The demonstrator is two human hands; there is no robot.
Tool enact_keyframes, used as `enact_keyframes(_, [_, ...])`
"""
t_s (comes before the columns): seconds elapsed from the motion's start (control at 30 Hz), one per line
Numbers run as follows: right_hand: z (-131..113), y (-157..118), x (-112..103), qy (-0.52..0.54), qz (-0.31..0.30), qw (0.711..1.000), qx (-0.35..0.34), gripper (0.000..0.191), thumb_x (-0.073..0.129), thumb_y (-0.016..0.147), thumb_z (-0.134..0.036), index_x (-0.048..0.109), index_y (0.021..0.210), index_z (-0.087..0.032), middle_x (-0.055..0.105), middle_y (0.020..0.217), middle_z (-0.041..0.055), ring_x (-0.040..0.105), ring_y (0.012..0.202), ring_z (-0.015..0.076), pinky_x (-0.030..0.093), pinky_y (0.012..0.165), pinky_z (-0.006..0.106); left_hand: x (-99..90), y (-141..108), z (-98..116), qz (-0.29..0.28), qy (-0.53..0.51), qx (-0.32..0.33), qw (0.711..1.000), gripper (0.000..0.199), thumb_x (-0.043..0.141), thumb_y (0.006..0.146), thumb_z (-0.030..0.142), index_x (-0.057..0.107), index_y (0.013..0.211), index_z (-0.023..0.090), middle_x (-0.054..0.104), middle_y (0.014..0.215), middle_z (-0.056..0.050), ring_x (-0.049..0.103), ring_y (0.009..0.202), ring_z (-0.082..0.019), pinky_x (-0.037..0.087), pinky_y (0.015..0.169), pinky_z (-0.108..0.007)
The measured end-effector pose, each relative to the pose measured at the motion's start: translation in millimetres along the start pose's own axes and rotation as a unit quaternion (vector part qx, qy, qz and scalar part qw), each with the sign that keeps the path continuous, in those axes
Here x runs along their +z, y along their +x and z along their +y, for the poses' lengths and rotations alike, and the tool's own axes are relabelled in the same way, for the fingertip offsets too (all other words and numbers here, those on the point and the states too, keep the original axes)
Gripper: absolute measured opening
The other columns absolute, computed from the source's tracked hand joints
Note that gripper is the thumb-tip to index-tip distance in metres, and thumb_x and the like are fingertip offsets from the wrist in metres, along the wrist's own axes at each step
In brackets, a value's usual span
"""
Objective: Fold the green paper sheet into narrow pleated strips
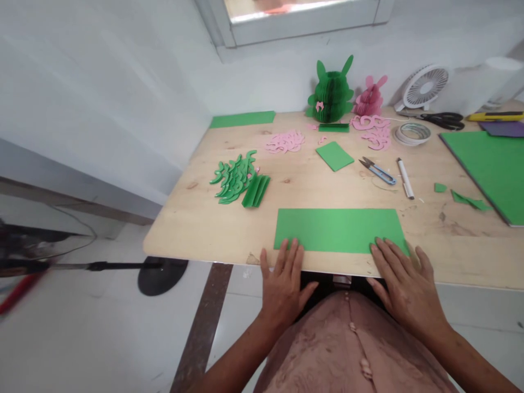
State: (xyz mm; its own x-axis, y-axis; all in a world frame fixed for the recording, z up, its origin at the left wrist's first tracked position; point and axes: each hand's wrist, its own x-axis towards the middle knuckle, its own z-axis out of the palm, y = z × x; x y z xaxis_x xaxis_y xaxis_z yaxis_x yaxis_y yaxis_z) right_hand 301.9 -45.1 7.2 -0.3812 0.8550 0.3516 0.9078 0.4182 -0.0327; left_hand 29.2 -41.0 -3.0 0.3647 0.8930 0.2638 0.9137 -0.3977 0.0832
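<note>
A long green paper strip [338, 229] lies flat along the front of the wooden table [196, 234]. My left hand [283, 284] rests at the table edge, fingers spread, its fingertips on the strip's lower left corner. On the strip's lower right part lie the fingertips of my right hand [403, 284], also spread. Farther back are a folded green paper piece [256, 191], a pile of green curved cutouts [233, 177] and a small green rectangle [334, 156]. Blue-handled snips [379, 171] and a white pen [405, 178] lie beyond my right hand.
Pink cutouts [286, 141], a green paper figure [331, 93], a pink one [369, 97], a white fan [426, 87], a tape roll [412, 134] and black scissors [444, 120] stand or lie toward the wall. Green sheets [491, 169] are at the right.
</note>
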Motion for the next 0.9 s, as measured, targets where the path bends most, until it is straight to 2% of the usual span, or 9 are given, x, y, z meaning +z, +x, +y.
enact_keyframes(0.13, [-0.5, 0.5, -0.8, 0.009, -0.002, 1.0, 0.014, 0.061, 0.044, 0.094, -0.037, 0.025, 0.148, -0.018, 0.048, 0.14, 0.0149, 0.044, 0.128, 0.0317, 0.018, 0.108, 0.06, -4.9, -10.9, -22.1, 0.025, 0.038, -0.05, 0.998, 0.065, 0.048, 0.089, 0.048, 0.035, 0.141, 0.011, 0.048, 0.139, -0.018, 0.028, 0.138, -0.033, 0.004, 0.11, -0.065])
enact_keyframes(0.23, [-1.7, 0.6, -1.4, 0.009, -0.006, 1.0, 0.013, 0.06, 0.044, 0.094, -0.036, 0.026, 0.148, -0.017, 0.048, 0.14, 0.0151, 0.043, 0.129, 0.0314, 0.017, 0.108, 0.059, -8.8, -15.6, -32.3, 0.019, 0.069, -0.057, 0.996, 0.064, 0.05, 0.089, 0.042, 0.033, 0.142, 0.012, 0.047, 0.14, -0.018, 0.027, 0.139, -0.035, 0.005, 0.108, -0.067])
enact_keyframes(0.37, [-1.2, 0.1, -1.0, -0.004, -0.002, 1.0, 0.005, 0.061, 0.045, 0.093, -0.035, 0.026, 0.147, -0.016, 0.047, 0.14, 0.0158, 0.043, 0.128, 0.0314, 0.018, 0.107, 0.059, -12.9, -18.9, -38.1, 0.003, 0.072, -0.04, 0.997, 0.064, 0.049, 0.089, 0.04, 0.031, 0.143, 0.012, 0.044, 0.142, -0.017, 0.028, 0.138, -0.034, 0.006, 0.109, -0.065])
enact_keyframes(0.5, [1.3, -1.5, 0.6, -0.023, -0.001, 1.0, -0.017, 0.06, 0.047, 0.092, -0.034, 0.029, 0.146, -0.014, 0.047, 0.14, 0.0164, 0.042, 0.129, 0.0315, 0.018, 0.107, 0.059, -15.0, -20.4, -41.6, 0.013, 0.052, -0.017, 0.998, 0.068, 0.05, 0.088, 0.04, 0.025, 0.146, 0.012, 0.044, 0.142, -0.019, 0.03, 0.138, -0.033, 0.015, 0.11, -0.061])
enact_keyframes(0.73, [6.7, -7.2, 5.6, -0.011, 0.023, 0.999, -0.032, 0.052, 0.049, 0.091, -0.032, 0.042, 0.139, -0.017, 0.054, 0.134, 0.0145, 0.046, 0.126, 0.0301, 0.021, 0.107, 0.059, -11.6, -20.0, -49.5, 0.082, 0.016, 0.033, 0.996, 0.062, 0.05, 0.09, 0.024, 0.025, 0.147, 0.02, 0.056, 0.132, -0.014, 0.047, 0.127, -0.027, 0.027, 0.11, -0.054])
enact_keyframes(0.9, [4.5, -8.9, 5.8, 0.011, 0.053, 0.997, -0.049, 0.041, 0.052, 0.089, -0.023, 0.053, 0.129, -0.02, 0.062, 0.125, 0.0112, 0.053, 0.12, 0.0272, 0.023, 0.107, 0.058, -9.4, -17.7, -63.2, 0.127, 0.001, 0.07, 0.989, 0.057, 0.054, 0.088, 0.016, 0.037, 0.141, 0.025, 0.059, 0.127, -0.013, 0.052, 0.122, -0.027, 0.039, 0.104, -0.05])
